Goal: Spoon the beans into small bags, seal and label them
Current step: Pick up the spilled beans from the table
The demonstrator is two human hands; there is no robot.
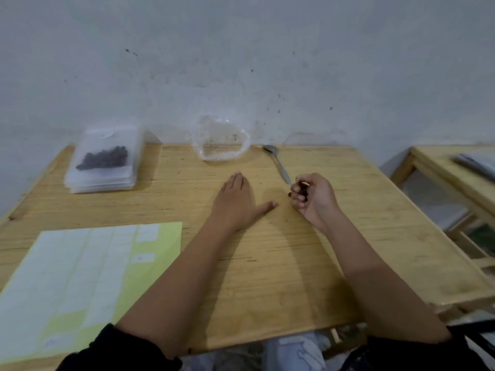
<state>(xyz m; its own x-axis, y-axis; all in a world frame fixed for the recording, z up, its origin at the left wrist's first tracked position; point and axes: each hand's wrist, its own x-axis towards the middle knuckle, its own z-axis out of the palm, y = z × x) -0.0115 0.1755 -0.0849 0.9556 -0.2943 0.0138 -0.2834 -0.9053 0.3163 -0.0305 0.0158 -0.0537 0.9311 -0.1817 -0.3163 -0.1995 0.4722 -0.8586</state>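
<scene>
1. Beans [103,158] are lying as a dark heap inside the top bag of a stack of small bags [100,182], well to the left of the L hand [235,202] and beyond it, close to the wall [241,62].
2. L hand is resting flat on the table [294,263], palm down, fingers straight and together, thumb spreading toward the R hand [314,198]. It is holding nothing.
3. R hand is resting just right of the L hand, not touching it. Its fingers [300,197] are curling in toward the palm and gripping a few small dark pieces, prob. loose beans [302,185], w/ sth orange among them that I cannot identify.
4. One single bean [289,194] is lying on the table just beside the R hand's fingers, on the side of the L thumb.
5. Spoon [278,164] is lying on the table beyond the R hand, bowl pointing to the wall, handle end coming very near the R fingers. Whether it is touching them, I cannot tell.
6. Clear plastic bag [222,156] is standing open beyond the L hand, against the wall, left of the spoon bowl.
7. Label sheet [88,277], yellow-green backing w/ white labels over most of it, is lying left of the L forearm, near the person.
8. Black sleeves [120,352] are covering both upper arms.
9. Second table [439,162] is standing well to the right of the R hand, w/ sth flat and grey on it, too blurred to name.
</scene>
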